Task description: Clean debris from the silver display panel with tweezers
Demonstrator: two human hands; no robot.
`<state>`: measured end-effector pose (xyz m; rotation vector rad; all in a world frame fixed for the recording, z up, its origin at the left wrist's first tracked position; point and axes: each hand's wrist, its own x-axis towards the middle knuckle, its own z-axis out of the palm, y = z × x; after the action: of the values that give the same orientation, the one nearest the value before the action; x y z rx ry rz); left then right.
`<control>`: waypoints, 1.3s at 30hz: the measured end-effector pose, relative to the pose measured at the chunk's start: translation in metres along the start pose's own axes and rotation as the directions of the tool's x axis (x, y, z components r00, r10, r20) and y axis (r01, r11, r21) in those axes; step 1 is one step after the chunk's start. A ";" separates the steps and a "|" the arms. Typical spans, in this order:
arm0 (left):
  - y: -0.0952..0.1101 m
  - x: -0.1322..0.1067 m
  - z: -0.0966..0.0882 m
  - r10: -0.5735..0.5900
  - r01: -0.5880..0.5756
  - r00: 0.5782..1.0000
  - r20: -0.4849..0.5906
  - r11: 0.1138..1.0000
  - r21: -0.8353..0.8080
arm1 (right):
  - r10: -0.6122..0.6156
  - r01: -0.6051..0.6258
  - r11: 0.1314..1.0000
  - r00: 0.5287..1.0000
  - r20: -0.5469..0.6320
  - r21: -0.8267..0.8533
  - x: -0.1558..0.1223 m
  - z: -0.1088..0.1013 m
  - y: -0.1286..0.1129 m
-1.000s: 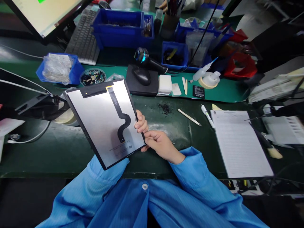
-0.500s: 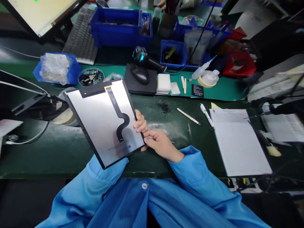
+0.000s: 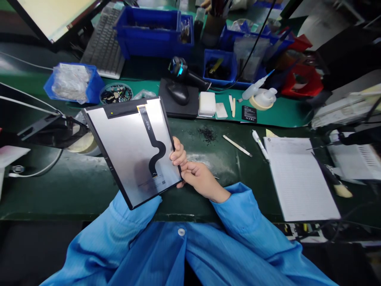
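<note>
Fingers of the right hand [image 3: 199,179] pinch the screen panel [image 3: 132,149] at its right edge; panel stretches up and left from that grip, tilted; left hand hidden underneath, grip unclear.

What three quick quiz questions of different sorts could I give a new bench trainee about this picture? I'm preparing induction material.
1. True or false: the display panel lies flat on the green mat.
2. Which hand shows at the panel's right edge? A) right hand B) left hand
3. Fill in: the curved black strip on the panel's silver back is a flex ____.

Key: 1. False, it is held tilted above the mat. 2. A; the left hand is hidden behind the panel. 3. Cable.
</note>
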<state>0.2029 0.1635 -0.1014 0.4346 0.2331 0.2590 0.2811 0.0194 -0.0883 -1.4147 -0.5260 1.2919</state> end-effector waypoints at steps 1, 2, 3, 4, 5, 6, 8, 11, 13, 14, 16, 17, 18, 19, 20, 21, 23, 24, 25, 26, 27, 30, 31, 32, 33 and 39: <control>-0.001 0.000 0.000 -0.006 0.006 1.000 -0.006 1.000 0.001 | -0.004 0.004 1.000 1.000 -0.006 -0.005 0.000 0.000 0.001; -0.003 0.001 0.000 -0.002 0.002 1.000 -0.020 1.000 -0.002 | -0.011 0.011 1.000 1.000 -0.015 -0.009 0.000 0.001 0.002; -0.005 0.003 0.000 0.013 -0.013 0.999 -0.041 1.000 -0.011 | -0.017 0.016 1.000 1.000 -0.025 -0.010 0.001 0.001 0.003; -0.007 0.004 0.000 0.034 -0.035 0.997 -0.067 0.999 -0.023 | -0.022 0.021 1.000 0.999 -0.031 -0.010 0.001 0.001 0.004; -0.009 0.006 0.001 0.053 -0.056 0.994 -0.091 0.998 -0.036 | -0.025 0.024 1.000 0.999 -0.034 -0.008 0.001 0.002 0.005; -0.010 0.007 0.002 0.067 -0.073 0.992 -0.110 0.996 -0.048 | -0.026 0.026 1.000 0.999 -0.036 -0.005 0.001 0.002 0.005; -0.009 0.009 0.004 0.065 -0.072 0.991 -0.120 0.996 -0.060 | -0.021 0.021 1.000 0.999 -0.033 -0.004 0.000 0.001 0.004; -0.001 0.005 0.008 -0.001 -0.003 0.995 -0.104 0.999 -0.036 | -0.009 0.009 1.000 1.000 -0.007 -0.003 0.000 0.000 0.001; 0.005 0.001 0.011 -0.041 0.040 0.995 -0.091 0.999 -0.014 | -0.010 0.010 1.000 1.000 0.005 -0.005 0.000 -0.001 0.000; 0.007 0.000 0.012 -0.053 0.052 0.995 -0.082 0.999 -0.006 | -0.014 0.014 1.000 1.000 0.004 -0.008 0.000 -0.001 0.001; 0.008 -0.003 0.014 -0.039 0.039 0.997 -0.063 0.999 -0.001 | -0.026 0.026 1.000 1.000 -0.007 -0.013 0.000 -0.001 0.003; 0.008 -0.003 0.014 -0.028 0.028 0.998 -0.049 1.000 0.002 | -0.031 0.031 0.999 0.999 -0.011 -0.014 0.001 0.000 0.005; 0.007 -0.003 0.014 -0.020 0.020 0.999 -0.034 1.000 0.007 | -0.035 0.034 0.999 0.999 -0.012 -0.016 0.001 0.000 0.006; 0.007 -0.003 0.013 -0.015 0.015 1.000 -0.021 1.000 0.012 | -0.036 0.036 0.999 0.999 -0.011 -0.017 0.001 0.000 0.007; 0.007 -0.002 0.013 -0.015 0.015 1.000 -0.013 1.000 0.018 | -0.036 0.035 0.999 0.999 -0.010 -0.018 0.001 0.000 0.007; 0.006 -0.002 0.012 -0.020 0.020 1.000 -0.011 1.000 0.024 | -0.036 0.036 0.999 0.999 -0.010 -0.019 0.001 0.000 0.006; 0.007 -0.001 0.011 -0.027 0.027 1.000 -0.014 0.999 0.024 | -0.038 0.038 0.999 0.999 0.002 -0.022 0.001 0.000 0.004; 0.007 -0.001 0.011 -0.030 0.030 0.999 -0.015 0.999 0.020 | -0.041 0.041 0.999 0.999 0.010 -0.022 0.000 0.000 0.003; 0.007 -0.001 0.011 -0.032 0.032 0.999 -0.014 0.999 0.015 | -0.044 0.045 0.999 0.999 0.017 -0.024 0.000 0.000 0.001; 0.008 -0.001 0.011 -0.034 0.034 0.999 -0.010 0.999 0.011 | -0.047 0.048 0.998 0.999 0.018 -0.027 0.000 0.000 0.001; 0.008 -0.001 0.012 -0.036 0.036 0.999 -0.008 0.999 0.007 | -0.052 0.052 0.998 0.999 0.014 -0.030 0.000 0.000 0.001; 0.008 -0.001 0.013 -0.043 0.043 0.999 -0.013 0.999 -0.007 | -0.066 0.066 0.997 0.998 -0.007 -0.039 0.000 0.001 0.003; 0.007 -0.001 0.013 -0.048 0.048 0.999 -0.013 0.999 -0.008 | -0.072 0.071 0.997 0.997 -0.011 -0.042 0.001 0.001 0.004; 0.007 -0.001 0.013 -0.045 0.045 0.999 -0.012 0.999 -0.008 | -0.075 0.074 0.996 0.997 -0.010 -0.044 0.001 0.001 0.005; 0.007 -0.001 0.012 -0.037 0.037 0.999 -0.007 0.999 -0.005 | -0.077 0.076 0.996 0.997 -0.008 -0.043 0.001 0.001 0.006; 0.007 0.003 0.009 -0.020 0.020 1.000 -0.009 1.000 0.008 | -0.068 0.068 0.998 0.998 0.009 0.008 0.001 0.000 0.002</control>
<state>0.2064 0.1668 -0.0911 0.4388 0.2476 0.2406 0.2802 0.0194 -0.0906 -1.3735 -0.5707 1.2457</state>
